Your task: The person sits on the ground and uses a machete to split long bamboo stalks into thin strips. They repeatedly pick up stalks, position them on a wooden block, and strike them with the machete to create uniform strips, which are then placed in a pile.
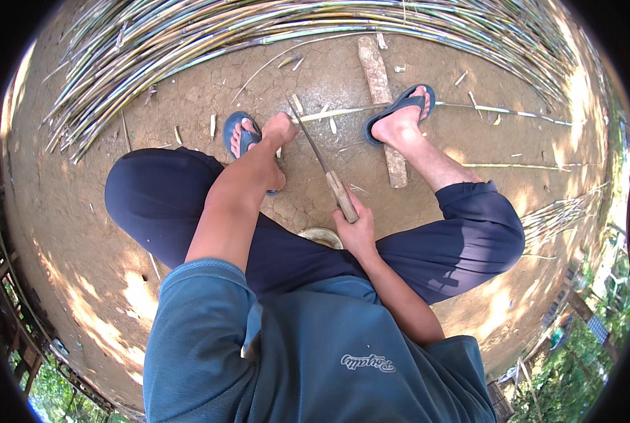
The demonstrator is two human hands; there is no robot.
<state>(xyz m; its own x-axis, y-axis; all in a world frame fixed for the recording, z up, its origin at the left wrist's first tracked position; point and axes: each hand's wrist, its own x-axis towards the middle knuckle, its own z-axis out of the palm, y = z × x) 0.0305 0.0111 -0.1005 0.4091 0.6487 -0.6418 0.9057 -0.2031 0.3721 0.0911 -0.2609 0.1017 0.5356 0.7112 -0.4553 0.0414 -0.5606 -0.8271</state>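
Note:
My left hand (279,131) is closed around the pale end of a long thin cane (336,113). From there the cane runs right, passing over a short log (376,77) and at my right sandal (399,113), and its darker length lies along the ground beyond. In my right hand (357,227) is a knife (341,197), gripped by its wooden handle. The narrow dark blade points up and left, its tip near the cane's pale end beside my left hand. Whether the blade touches the cane I cannot tell.
A big heap of long green-brown canes (258,35) curves across the far side. A smaller bundle (561,218) lies at right, and a thin strip (519,166) nearer. Pale offcuts (212,127) dot the bare dirt. My left sandal (239,130) rests beside my left hand.

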